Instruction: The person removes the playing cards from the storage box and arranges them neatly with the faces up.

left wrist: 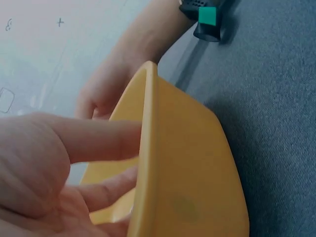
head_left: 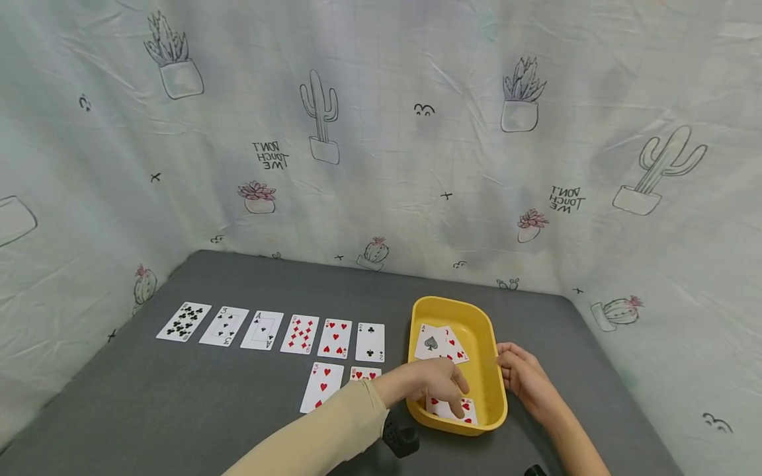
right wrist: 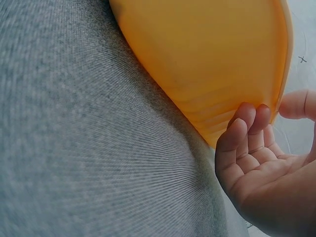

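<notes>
A yellow plastic tray (head_left: 490,396) with rounded corners stands on the grey table. At its far end lie an ace of spades (head_left: 430,344) and a red heart card (head_left: 456,348). More heart cards (head_left: 470,411) lie at the near end, partly covered by my left hand (head_left: 437,380). That hand reaches over the left rim with its fingers pointing down into the tray; in the left wrist view the rim (left wrist: 149,148) hides the fingertips. My right hand (head_left: 526,380) holds the tray's right side, thumb at the rim and curled fingers (right wrist: 232,140) against the outer wall.
Left of the tray runs a row of face-up cards, from a club card (head_left: 183,322) to a two of clubs (head_left: 370,342). Below it lie a three of hearts (head_left: 323,385) and another heart card (head_left: 365,373), partly behind my left sleeve (head_left: 321,430). A cactus-print curtain (head_left: 381,132) surrounds the table.
</notes>
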`<action>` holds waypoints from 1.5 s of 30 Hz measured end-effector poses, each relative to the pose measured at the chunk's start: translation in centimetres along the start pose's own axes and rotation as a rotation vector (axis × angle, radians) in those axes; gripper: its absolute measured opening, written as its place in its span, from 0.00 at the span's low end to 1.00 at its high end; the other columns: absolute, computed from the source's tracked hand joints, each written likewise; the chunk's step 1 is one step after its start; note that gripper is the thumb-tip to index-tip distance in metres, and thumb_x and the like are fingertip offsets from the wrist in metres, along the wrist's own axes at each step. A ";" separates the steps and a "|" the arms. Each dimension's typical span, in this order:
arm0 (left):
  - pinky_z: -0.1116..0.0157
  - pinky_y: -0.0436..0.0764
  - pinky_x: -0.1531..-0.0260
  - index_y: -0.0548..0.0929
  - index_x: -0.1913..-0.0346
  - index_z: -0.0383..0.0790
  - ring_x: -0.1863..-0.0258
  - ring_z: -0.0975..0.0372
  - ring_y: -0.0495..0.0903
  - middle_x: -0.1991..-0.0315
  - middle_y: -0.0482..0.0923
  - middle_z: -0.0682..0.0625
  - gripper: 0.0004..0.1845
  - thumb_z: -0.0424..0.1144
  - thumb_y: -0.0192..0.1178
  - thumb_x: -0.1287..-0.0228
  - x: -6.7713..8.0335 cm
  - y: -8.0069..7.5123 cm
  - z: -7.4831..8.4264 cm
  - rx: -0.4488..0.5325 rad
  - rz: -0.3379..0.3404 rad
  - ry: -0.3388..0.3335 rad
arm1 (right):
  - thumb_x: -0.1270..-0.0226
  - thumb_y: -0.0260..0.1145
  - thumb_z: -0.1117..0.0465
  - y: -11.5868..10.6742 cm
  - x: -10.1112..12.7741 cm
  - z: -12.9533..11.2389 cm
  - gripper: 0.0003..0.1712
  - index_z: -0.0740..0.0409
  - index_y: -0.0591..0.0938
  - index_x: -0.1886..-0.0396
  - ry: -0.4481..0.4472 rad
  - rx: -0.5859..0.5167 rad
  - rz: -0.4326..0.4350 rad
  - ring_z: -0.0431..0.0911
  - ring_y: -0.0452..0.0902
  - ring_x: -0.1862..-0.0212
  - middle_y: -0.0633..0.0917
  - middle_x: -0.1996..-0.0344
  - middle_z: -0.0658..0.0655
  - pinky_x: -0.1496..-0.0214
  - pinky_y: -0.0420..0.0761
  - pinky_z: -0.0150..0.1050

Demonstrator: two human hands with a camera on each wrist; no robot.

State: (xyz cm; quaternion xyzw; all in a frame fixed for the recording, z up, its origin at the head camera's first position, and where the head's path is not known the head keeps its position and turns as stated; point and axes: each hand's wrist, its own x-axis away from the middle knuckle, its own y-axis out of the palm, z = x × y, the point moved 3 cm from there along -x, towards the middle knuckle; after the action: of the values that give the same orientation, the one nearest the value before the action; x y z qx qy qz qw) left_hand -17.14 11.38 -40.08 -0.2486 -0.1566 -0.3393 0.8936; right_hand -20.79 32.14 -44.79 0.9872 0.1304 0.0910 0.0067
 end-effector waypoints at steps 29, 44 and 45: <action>0.71 0.57 0.85 0.71 0.41 0.31 0.89 0.64 0.50 0.60 0.71 0.44 0.24 0.36 0.60 0.39 -0.6 0.9 -1.3 0.636 0.513 -0.076 | 0.29 0.48 0.70 0.0 0.0 0.0 0.12 0.72 0.67 0.50 0.007 -0.004 0.034 0.46 0.79 0.68 0.79 0.67 0.60 0.65 0.81 0.38; 0.57 0.80 0.57 0.75 0.48 0.26 0.59 0.54 0.78 0.58 0.76 0.44 0.18 0.28 0.58 0.43 -1.2 0.9 -1.3 0.634 0.570 0.010 | 0.29 0.48 0.70 -0.1 -0.2 0.2 0.13 0.74 0.65 0.49 -0.003 -0.013 0.014 0.46 0.79 0.67 0.79 0.67 0.60 0.66 0.81 0.38; 0.58 0.80 0.58 0.76 0.50 0.26 0.59 0.54 0.77 0.59 0.76 0.44 0.17 0.25 0.57 0.45 -1.3 0.9 -1.4 0.615 0.573 0.013 | 0.29 0.48 0.70 -0.1 -0.3 0.2 0.13 0.74 0.65 0.49 -0.002 -0.012 0.011 0.45 0.79 0.67 0.79 0.67 0.60 0.66 0.81 0.39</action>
State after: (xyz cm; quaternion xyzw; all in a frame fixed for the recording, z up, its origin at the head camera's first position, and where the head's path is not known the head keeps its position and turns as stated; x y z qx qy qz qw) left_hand -17.27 11.87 -42.16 -0.0014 -0.1695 -0.0162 0.9854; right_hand -21.02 32.16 -45.07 0.9880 0.1245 0.0910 0.0123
